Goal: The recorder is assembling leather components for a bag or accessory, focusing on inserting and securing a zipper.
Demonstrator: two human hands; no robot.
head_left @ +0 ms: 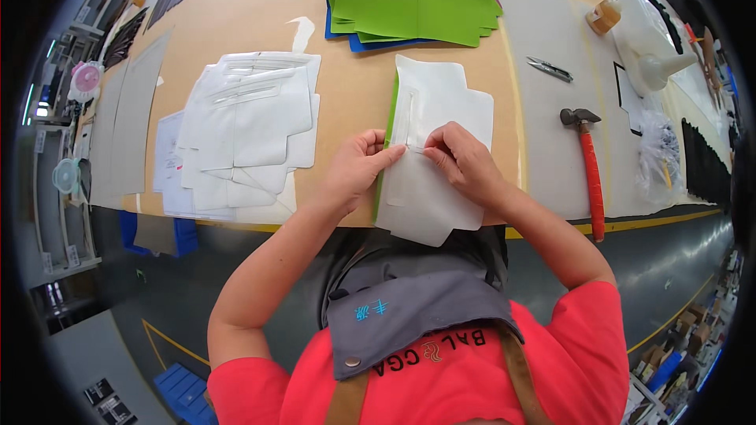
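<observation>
Head view shows the left hand (358, 167) and right hand (465, 159) pinching a thin strip on the white cut piece (435, 153), lying left of the hammer (587, 165) on the tabletop (354, 55). Uneven pulling could likely shift or wrinkle it.

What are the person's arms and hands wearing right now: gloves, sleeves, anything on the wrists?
No gloves: the left hand and right hand are bare, as are both forearms. Short red sleeves end above the elbows. No watch, band or ring shows.
</observation>
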